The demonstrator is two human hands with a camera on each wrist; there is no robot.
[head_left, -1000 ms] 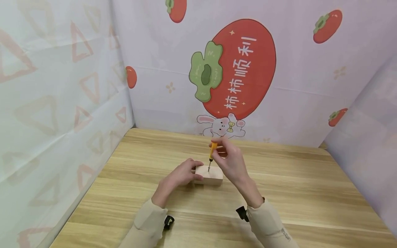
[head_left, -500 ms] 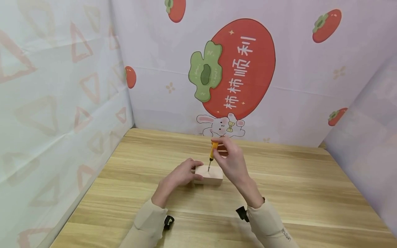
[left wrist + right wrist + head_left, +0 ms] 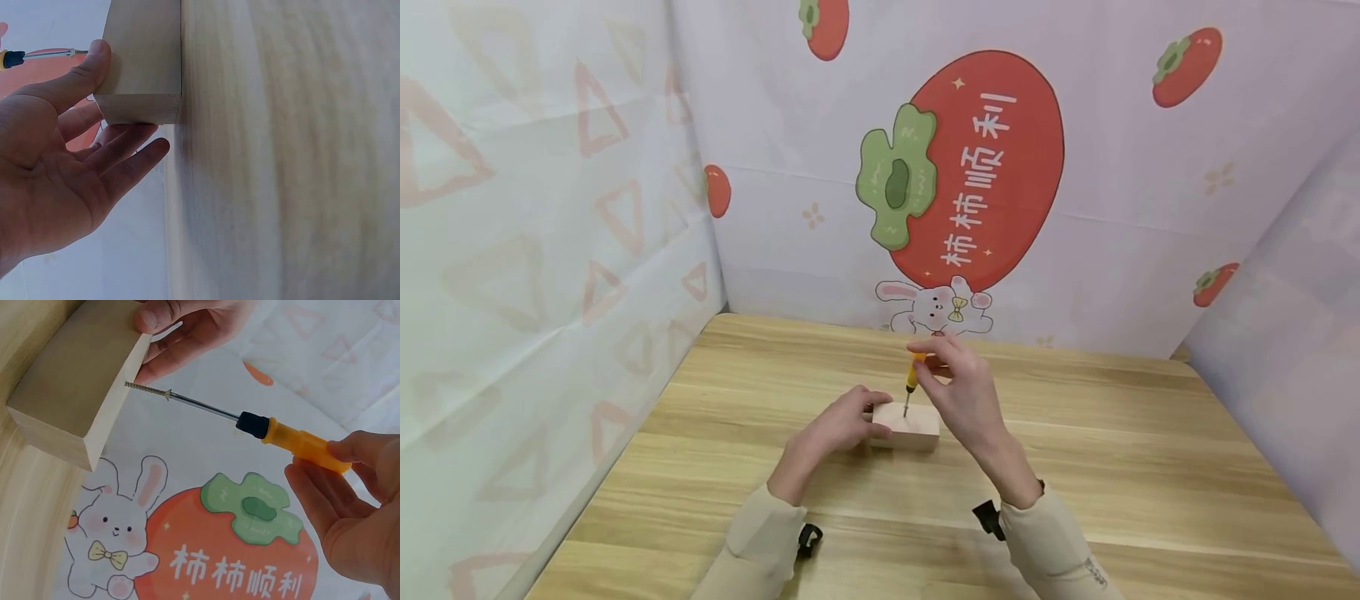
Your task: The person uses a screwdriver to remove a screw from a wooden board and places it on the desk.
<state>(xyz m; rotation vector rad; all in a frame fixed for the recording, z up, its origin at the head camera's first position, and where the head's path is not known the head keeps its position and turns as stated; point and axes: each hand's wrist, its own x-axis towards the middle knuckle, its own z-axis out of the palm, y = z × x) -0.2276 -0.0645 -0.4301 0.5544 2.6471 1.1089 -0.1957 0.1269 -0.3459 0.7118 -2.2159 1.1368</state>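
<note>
A pale wooden block lies on the table, and my left hand grips its left end between thumb and fingers. In the left wrist view the thumb presses on the block's edge, with the fingers on the opposite side. My right hand pinches the yellow handle of a screwdriver. Its metal shaft meets the head of a screw, which stands with its tip at the block's top face. Much of the screw's thread shows above the wood. The screwdriver leans slightly in the head view.
The wood-grain table spreads around both hands. A printed cloth with persimmons and a rabbit hangs behind it, and another cloth with triangles stands at the left. Black wrist devices sit by both sleeves.
The right fingers have shifted on the screwdriver handle and now cover more of its top end. The left hand and the block have stayed in place.
</note>
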